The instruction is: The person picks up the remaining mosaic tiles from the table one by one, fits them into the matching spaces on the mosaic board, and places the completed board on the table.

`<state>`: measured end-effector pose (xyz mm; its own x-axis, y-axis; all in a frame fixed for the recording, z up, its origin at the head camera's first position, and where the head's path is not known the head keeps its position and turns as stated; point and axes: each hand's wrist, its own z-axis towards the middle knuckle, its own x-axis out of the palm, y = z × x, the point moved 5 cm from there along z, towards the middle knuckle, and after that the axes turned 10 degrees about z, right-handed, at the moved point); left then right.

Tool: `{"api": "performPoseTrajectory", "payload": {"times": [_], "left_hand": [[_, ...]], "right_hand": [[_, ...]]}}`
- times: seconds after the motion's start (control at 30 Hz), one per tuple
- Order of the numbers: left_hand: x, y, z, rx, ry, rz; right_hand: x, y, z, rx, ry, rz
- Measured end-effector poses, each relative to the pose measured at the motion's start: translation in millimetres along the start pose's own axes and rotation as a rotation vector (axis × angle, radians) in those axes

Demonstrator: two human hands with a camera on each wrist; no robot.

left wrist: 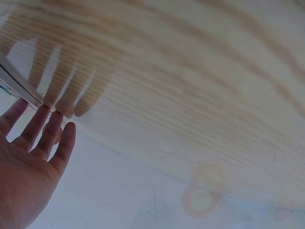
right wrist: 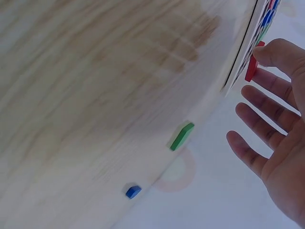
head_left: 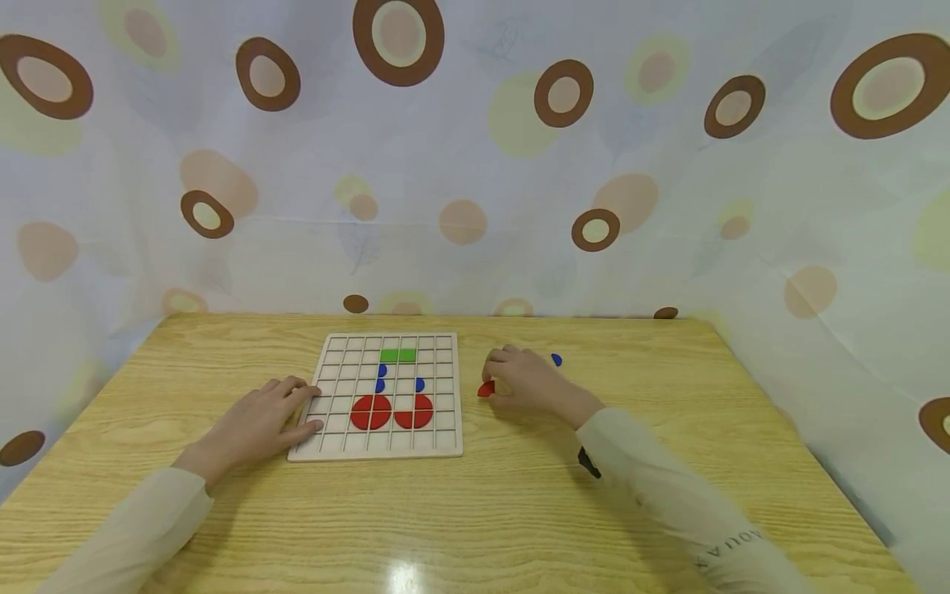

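On the wooden table lies a pale square grid board (head_left: 438,441). My left hand (head_left: 256,422) rests at its left edge, fingers fairly straight; in the left wrist view the fingertips (left wrist: 57,117) meet the board's side. Just right of the board, my right hand (head_left: 533,381) pinches a red quarter-circle piece (head_left: 486,388) between thumb and index finger, the other fingers spread. On the grid sit two green squares (head_left: 397,355), three blue half-circles (head_left: 381,384), a full red circle (head_left: 370,412) of quarter pieces and a red three-quarter circle (head_left: 423,412) whose upper left cell is bare.
A loose blue half-circle (head_left: 557,360) lies on the table beyond my right hand. The right wrist view also shows a loose green piece (right wrist: 182,136), hidden by the hand in the head view. A patterned cloth (head_left: 460,165) hangs behind the table's back edge.
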<state>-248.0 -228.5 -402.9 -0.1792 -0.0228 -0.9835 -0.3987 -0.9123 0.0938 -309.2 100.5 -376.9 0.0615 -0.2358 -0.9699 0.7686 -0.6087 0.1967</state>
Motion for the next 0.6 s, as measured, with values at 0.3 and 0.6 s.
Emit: {"api": "performPoseTrajectory", "payload": {"times": [0.3,0.6], "left_hand": [[0.6,0.6,-0.8,0.002,-0.006,-0.003],[1.2,0.7,-0.8,0.017,-0.023,0.003]], "right_hand": [[5,24,21.5,-0.066,0.041,-0.013],[13,47,39.7,-0.115,0.093,-0.07]]}}
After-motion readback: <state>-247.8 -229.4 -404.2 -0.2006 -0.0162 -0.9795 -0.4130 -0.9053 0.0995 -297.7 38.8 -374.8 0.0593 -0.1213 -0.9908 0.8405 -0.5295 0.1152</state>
